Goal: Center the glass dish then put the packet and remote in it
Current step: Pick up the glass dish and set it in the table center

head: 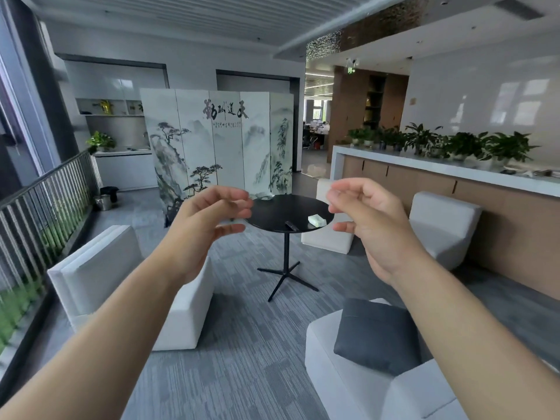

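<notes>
Both my hands are raised in front of me, well short of the furniture: the left hand has a loose, half-open grip, fingers curled toward the thumb and holding nothing, and the right hand mirrors it, fingers bent, equally empty. Between them, farther off, I see the round black tabletop on its single post. The glass dish sits at the tabletop's far left edge, partly hidden behind my left fingertips. The pale packet lies toward the right side, and the dark remote rests just beside it at the near edge, apart from the dish. White armchairs ring the table, with a painted folding screen behind.
</notes>
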